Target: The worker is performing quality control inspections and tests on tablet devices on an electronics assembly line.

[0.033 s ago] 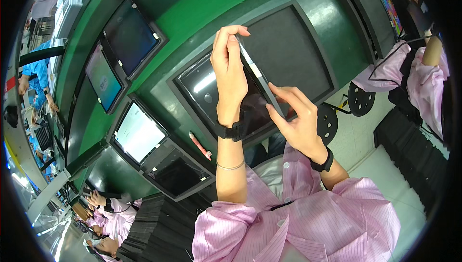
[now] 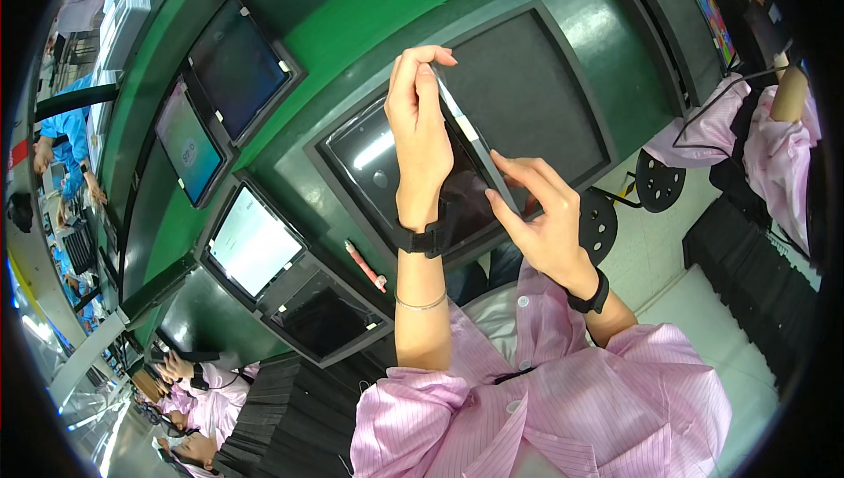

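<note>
My left hand (image 2: 420, 135) is raised, its fingertips pinching the upper end of a thin flat panel (image 2: 470, 140) that I see almost edge-on. My right hand (image 2: 541, 223) grips the panel's lower end with thumb and fingers. Both wrists wear black straps, and both arms are in pink striped sleeves. Behind the hands, a black fixture on the green bench (image 2: 369, 12) holds a dark glossy screen (image 2: 365, 170) next to a dark grey foam pad (image 2: 527, 83).
A red pen (image 2: 365, 265) lies at the bench edge. Left of it are tablets in black frames, two lit (image 2: 251, 241) (image 2: 187, 142) and one dark (image 2: 237, 65). Black tray stacks (image 2: 756, 258) (image 2: 290, 416), black stools (image 2: 659, 181) and pink-coated co-workers (image 2: 774, 144) (image 2: 193, 390) flank me.
</note>
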A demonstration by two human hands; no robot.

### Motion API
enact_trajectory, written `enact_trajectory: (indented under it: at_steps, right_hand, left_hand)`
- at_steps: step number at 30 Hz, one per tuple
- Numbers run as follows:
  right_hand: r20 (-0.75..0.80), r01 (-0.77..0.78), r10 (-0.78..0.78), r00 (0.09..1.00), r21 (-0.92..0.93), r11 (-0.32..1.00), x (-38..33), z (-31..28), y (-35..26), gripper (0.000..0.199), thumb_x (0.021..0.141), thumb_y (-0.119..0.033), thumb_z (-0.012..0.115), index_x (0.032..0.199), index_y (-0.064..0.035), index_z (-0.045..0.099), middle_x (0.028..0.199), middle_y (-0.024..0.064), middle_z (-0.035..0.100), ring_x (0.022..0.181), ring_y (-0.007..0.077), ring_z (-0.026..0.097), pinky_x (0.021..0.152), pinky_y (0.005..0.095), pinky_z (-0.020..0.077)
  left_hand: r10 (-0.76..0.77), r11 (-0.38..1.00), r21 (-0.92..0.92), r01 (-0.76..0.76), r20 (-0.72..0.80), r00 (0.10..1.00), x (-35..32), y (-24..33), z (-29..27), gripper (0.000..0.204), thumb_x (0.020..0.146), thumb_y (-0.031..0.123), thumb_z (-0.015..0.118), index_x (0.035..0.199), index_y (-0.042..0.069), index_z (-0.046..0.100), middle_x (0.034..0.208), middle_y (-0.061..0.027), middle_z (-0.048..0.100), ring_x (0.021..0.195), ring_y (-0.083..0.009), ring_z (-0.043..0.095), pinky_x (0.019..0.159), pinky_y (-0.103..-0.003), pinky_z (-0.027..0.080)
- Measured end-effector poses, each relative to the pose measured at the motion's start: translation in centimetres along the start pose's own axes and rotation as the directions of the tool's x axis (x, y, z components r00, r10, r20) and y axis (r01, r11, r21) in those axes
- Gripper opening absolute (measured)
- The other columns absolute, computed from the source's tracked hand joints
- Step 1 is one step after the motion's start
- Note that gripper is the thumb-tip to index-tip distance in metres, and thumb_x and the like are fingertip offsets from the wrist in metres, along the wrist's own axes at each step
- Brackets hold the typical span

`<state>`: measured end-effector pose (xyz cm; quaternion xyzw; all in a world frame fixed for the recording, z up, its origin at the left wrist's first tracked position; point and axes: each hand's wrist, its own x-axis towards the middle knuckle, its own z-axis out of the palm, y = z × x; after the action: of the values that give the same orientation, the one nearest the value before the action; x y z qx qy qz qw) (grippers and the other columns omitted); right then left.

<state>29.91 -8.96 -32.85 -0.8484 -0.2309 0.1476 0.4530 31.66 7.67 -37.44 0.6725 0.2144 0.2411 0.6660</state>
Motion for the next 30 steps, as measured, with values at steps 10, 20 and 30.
enact_trajectory:
  at_steps: [10, 20, 30]
  right_hand:
    - [0.048, -0.046, 0.048, 0.998, -0.028, 0.999, 1.2, -3.0, 1.7, 0.035, 0.077, -0.008, 0.07, 0.112, -0.0033, 0.064, 0.09, 0.0094, 0.065, 0.071, 0.0144, 0.062, 0.054, 0.0252, 0.0451]
    - [0.077, -0.08, 0.112, 0.991, -0.332, 0.94, 6.3, -7.7, 12.8, 0.04, 0.082, -0.01, 0.067, 0.118, 0.0031, 0.056, 0.103, 0.018, 0.064, 0.078, 0.0232, 0.061, 0.072, 0.0313, 0.0496]
    - [0.081, 0.155, -0.133, 0.988, -0.465, 0.872, 0.2, 8.4, 6.3, 0.039, 0.08, -0.021, 0.067, 0.105, 0.0082, 0.058, 0.111, 0.0144, 0.052, 0.111, 0.0345, 0.044, 0.094, 0.0435, 0.0388]
  left_hand:
    - [-0.003, 0.999, 0.045, 0.005, -0.044, 0.999, -1.9, 0.2, -1.1, 0.034, 0.097, 0.02, 0.04, 0.122, 0.003, 0.055, 0.128, -0.0118, 0.052, 0.125, -0.0257, 0.043, 0.107, -0.035, 0.028]
    - [-0.213, 0.867, 0.333, 0.372, -0.427, 0.879, -11.6, -3.1, -10.0, 0.038, 0.093, 0.021, 0.055, 0.125, 0.003, 0.049, 0.126, -0.0125, 0.05, 0.115, -0.0238, 0.048, 0.098, -0.037, 0.036]
    - [-0.223, 0.729, 0.505, 0.462, -0.463, 0.858, -16.1, -7.6, -9.9, 0.069, 0.09, 0.03, 0.059, 0.141, -0.004, 0.026, 0.142, -0.0242, 0.03, 0.134, -0.0346, 0.026, 0.11, -0.042, 0.021]
